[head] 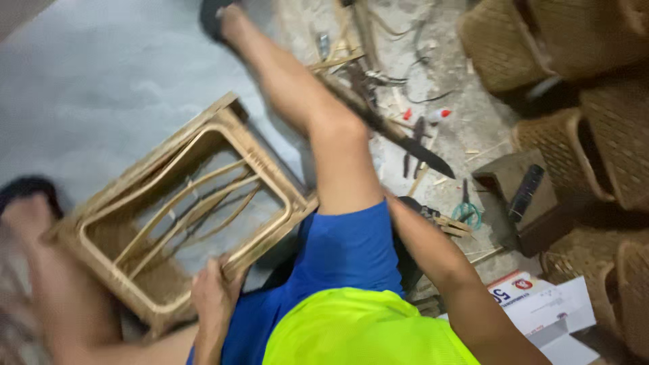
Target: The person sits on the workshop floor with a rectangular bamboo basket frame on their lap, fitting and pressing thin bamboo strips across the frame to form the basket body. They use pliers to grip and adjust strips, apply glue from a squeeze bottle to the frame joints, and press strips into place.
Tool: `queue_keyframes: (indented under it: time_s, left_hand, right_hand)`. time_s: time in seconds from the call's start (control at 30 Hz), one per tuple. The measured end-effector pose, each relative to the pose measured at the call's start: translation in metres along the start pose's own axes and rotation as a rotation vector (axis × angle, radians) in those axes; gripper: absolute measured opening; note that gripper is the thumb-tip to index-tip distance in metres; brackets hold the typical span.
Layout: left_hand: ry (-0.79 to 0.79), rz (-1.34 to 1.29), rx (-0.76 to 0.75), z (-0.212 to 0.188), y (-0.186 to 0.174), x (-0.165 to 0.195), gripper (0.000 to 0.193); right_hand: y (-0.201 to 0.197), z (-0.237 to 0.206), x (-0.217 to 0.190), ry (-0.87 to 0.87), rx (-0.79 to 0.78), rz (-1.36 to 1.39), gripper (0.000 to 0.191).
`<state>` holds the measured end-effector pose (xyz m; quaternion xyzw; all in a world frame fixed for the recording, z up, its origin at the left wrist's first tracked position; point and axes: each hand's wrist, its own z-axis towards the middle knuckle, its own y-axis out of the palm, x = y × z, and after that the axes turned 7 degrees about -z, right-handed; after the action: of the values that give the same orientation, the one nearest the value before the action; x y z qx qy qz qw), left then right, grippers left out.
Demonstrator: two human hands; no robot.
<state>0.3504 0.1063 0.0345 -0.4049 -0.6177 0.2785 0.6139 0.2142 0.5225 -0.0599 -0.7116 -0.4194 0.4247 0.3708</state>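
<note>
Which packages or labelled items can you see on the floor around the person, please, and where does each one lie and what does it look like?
Cardboard box: lower right, beside the person's right forearm; flat, white with blue and red print.
White sheet: just right of the box, partly under it; plain and angular.
Small tube or bottle: upper middle among the tools; white with a red end, too blurred to tell more.
No signs or screens show.

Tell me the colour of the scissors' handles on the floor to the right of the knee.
Teal-green handles on the scissors, seen in the head view, the only one.
</note>
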Motion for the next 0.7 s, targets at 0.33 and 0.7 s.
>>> queue_keyframes:
  time_s: [0.33,0.7]
  left_hand:
    - [-0.041,-0.14,-0.093,0.023,-0.004,-0.018,0.037]
    - [0.061,-0.164,-0.03,0.033,-0.04,-0.009,0.038]
  right_hand:
    - [-0.198,-0.115,0.064,-0.344,0.416,0.929,0.037]
    - [-0.191,-0.027,-0.264,-1.924,-0.527,0.324,0.029]
